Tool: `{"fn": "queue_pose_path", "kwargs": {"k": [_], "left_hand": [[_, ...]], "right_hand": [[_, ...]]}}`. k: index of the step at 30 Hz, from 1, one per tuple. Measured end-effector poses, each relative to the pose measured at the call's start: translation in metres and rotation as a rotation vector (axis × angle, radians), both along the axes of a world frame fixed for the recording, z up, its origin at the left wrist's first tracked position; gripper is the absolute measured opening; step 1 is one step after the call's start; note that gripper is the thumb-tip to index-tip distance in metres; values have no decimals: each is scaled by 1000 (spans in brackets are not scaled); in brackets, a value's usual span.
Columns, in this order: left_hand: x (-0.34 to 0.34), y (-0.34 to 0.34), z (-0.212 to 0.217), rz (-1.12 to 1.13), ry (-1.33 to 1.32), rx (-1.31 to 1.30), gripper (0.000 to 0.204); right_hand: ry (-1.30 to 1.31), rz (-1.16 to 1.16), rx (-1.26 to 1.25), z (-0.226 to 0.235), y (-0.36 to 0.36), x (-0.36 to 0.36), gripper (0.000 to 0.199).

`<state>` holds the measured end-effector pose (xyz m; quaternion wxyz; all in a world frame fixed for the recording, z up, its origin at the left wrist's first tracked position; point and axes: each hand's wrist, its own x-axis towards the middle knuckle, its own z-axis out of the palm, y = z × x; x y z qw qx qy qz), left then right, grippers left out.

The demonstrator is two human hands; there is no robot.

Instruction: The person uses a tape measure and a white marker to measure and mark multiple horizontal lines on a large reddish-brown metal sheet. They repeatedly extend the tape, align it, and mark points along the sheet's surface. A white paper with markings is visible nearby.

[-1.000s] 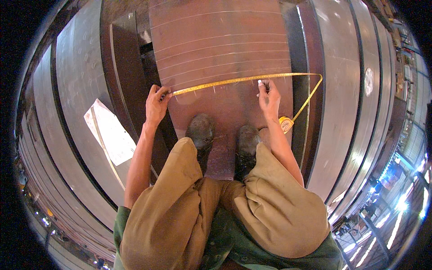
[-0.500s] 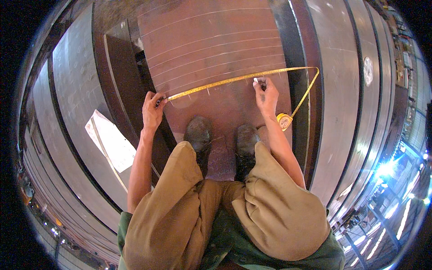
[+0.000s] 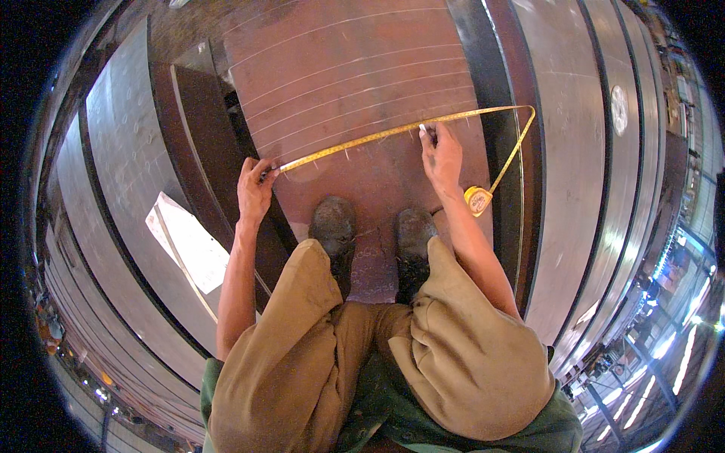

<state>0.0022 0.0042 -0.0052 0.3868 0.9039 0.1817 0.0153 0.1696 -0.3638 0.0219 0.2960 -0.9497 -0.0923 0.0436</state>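
Person squats on a rusty steel plate (image 3: 355, 68) scored with white chalk lines. Yellow tape measure (image 3: 362, 138) lies stretched across the plate just ahead of the boots (image 3: 370, 230). Left hand (image 3: 255, 189) pinches the tape's end at the plate's left edge. Right hand (image 3: 442, 155) closed on a white chalk piece (image 3: 424, 131), tip at the tape. Tape case (image 3: 478, 199) beside right wrist. White paper sheet (image 3: 189, 241) left of the plate.

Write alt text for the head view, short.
Seen from above, a squatting person stretches a yellow tape measure across a rust-brown steel plate: the left hand pins its end at the plate's left edge, the right hand presses a small white marker to the plate beside the tape. The tape case lies by the right wrist; grey plates lie on both sides.
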Motion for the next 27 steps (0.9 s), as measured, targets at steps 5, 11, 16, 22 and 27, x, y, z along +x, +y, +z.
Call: {"fn": "queue_pose_path", "kwargs": {"k": [5, 11, 16, 22, 27], "left_hand": [[1, 2, -2, -25, -23, 28, 17], [1, 0, 1, 5, 5, -24, 17], [2, -2, 7, 0, 30, 12, 17], [3, 0, 5, -23, 7, 7, 16], [2, 2, 3, -29, 29, -20, 17]], "right_hand": [[-122, 65, -11, -1, 2, 10, 20], [-39, 116, -97, -13, -2, 18, 23], [-84, 153, -105, -12, -4, 20, 23], [-104, 128, -68, -12, -3, 21, 21], [-219, 154, -92, -13, -4, 25, 15]]}}
